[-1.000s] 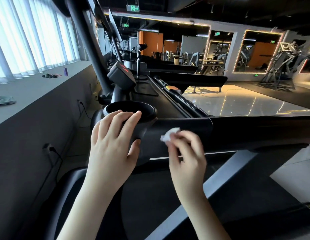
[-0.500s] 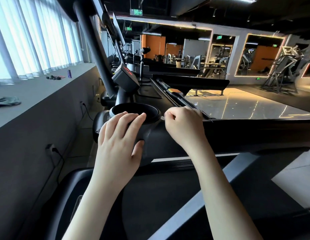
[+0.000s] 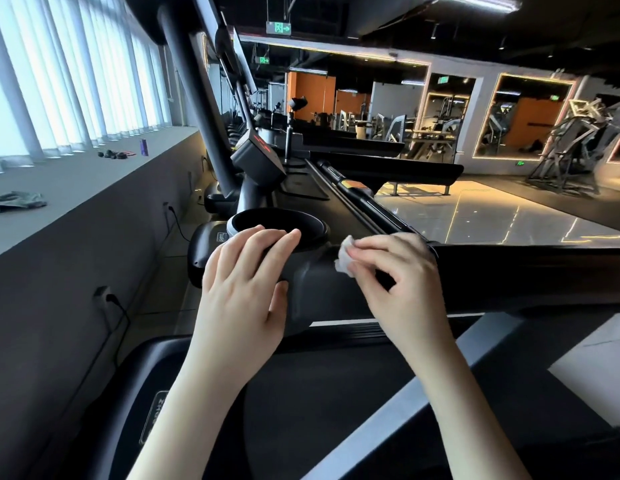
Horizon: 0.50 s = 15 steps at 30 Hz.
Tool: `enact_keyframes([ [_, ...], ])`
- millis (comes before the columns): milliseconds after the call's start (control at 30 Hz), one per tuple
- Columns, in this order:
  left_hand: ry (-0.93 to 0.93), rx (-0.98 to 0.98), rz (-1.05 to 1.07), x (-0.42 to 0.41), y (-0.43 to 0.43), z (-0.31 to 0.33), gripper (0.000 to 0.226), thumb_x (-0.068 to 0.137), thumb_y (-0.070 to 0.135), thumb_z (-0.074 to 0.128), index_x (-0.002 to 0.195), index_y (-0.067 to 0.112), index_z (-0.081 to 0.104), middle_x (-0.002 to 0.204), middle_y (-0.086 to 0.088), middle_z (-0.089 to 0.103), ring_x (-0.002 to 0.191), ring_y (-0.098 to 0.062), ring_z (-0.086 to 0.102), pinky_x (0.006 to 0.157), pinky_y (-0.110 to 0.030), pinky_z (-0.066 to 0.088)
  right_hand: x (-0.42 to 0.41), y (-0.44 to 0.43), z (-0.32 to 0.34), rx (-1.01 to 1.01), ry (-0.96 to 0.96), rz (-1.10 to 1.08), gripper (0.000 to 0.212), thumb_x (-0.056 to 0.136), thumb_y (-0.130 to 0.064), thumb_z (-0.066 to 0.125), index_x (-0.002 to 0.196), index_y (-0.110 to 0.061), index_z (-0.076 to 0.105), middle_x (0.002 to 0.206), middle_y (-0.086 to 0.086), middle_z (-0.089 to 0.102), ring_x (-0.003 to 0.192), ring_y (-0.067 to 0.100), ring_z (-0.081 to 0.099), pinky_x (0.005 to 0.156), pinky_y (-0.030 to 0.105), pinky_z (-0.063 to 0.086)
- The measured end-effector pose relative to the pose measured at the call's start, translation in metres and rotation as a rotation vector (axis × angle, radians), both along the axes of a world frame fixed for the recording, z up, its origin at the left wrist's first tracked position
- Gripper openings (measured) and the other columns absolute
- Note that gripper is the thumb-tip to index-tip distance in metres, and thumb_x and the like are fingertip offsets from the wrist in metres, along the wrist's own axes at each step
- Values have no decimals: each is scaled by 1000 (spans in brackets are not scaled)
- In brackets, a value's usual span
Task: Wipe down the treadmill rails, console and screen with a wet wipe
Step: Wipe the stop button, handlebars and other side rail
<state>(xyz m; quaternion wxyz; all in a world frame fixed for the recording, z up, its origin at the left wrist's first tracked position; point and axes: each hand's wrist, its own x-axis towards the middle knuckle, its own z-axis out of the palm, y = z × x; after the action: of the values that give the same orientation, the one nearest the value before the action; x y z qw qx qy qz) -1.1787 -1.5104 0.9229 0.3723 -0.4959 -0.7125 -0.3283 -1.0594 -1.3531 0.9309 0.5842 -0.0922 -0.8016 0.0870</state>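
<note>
Wet wipe [image 3: 343, 260] sits at the left end of the console [image 3: 322, 296], on the top edge of the moulded black housing, just right of the cup holder [image 3: 315, 230]. Right hand [image 3: 400, 271] pinches it between thumb and forefinger, the other fingers loosely curled behind. Left hand [image 3: 246, 282] lies flat on the housing, fingers straight and close together, tips on the near rim of the cup holder, thumb down the near face, holding nothing. The wipe is wadded into a small white lump; judged very light, soft and limp, with no stiffness of its own, so it takes its shape from the fingers behind it. A wad this small gives little contact. Opened out under flat fingertips it would probably cover more and follow the curves better. Likely damp, so it may slide readily on the plastic and could tear or roll if dragged hard over an edge. The console looks hard, smooth and fixed, and bracing on it with the flat hand seems safe. The rail [image 3: 530, 271] runs off right as a long dark bar, and I judge it best taken with the wipe wrapped partly round it. Containers: the cup holder is one round, deep recess with a broad rim. Its inside is in shadow, nothing shows in it, and the bottom cannot be made out. On the window ledge [image 3: 93, 188], far left, lie a grey cloth [image 3: 17, 199] and a small purple bottle [image 3: 144, 147]
</note>
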Motion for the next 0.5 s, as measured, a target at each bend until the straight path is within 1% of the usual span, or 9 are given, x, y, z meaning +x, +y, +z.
enact_keyframes([
  [67,1,4,-4,-1,0,0,55,79,12,50,134,13,53,128,-1,56,125,-24,41,108,-36,26,1,-5,-12,14,91,-72,11,87,-15,71,92,-8,77,93,1,68,85,24,58,76,42,49],
  [100,-1,5,-5,-1,0,-1,55,79,12,49,134,13,54,128,-2,56,125,-24,41,107,-36,26,0,-11,-20,15,107,-77,9,87,-11,71,91,-5,77,93,4,67,83,24,58,76,40,49],
  [167,-3,7,-11,-1,0,-1,55,79,12,46,133,12,55,127,-3,56,125,-24,41,107,-36,26,-4,-25,-36,40,66,-34,7,87,-2,69,90,-2,75,94,7,64,80,23,58,77,36,50],
  [233,-4,7,-21,-1,-1,-1,56,79,12,43,133,11,55,127,-3,57,125,-24,41,107,-35,25,-5,-32,-47,77,30,-11,8,87,1,68,90,-2,75,97,5,63,80,23,60,79,30,51],
  [267,-1,6,-25,-2,-1,-1,56,79,12,42,133,11,55,127,-3,57,125,-25,41,108,-35,25,-5,-31,-51,85,43,-26,9,87,2,68,91,-2,75,99,2,62,81,23,61,80,29,51],
  [333,4,1,-29,-3,-2,1,56,79,12,43,134,12,55,127,-3,57,125,-24,41,107,-36,25,-3,-26,-58,39,115,-70,8,87,2,68,91,0,74,101,3,60,81,24,64,78,31,53],
  [400,2,-10,-34,-4,-2,1,56,79,13,44,134,13,54,128,-2,56,126,-24,40,107,-37,26,-4,-27,-67,-36,172,-93,7,87,3,67,88,2,73,99,7,61,83,26,65,74,36,54],
  [433,-5,-14,-38,-5,-3,1,56,80,12,45,135,14,54,129,-2,55,127,-24,40,107,-38,26,-7,-32,-71,-48,176,-95,7,86,3,67,89,1,73,100,6,61,84,26,65,74,36,54],
  [500,-35,-10,-47,-7,-4,0,56,79,11,51,136,14,53,132,-2,54,129,-24,38,107,-37,26,-13,-44,-76,-15,149,-76,9,86,3,68,92,0,74,104,0,57,84,24,65,79,31,54],
])
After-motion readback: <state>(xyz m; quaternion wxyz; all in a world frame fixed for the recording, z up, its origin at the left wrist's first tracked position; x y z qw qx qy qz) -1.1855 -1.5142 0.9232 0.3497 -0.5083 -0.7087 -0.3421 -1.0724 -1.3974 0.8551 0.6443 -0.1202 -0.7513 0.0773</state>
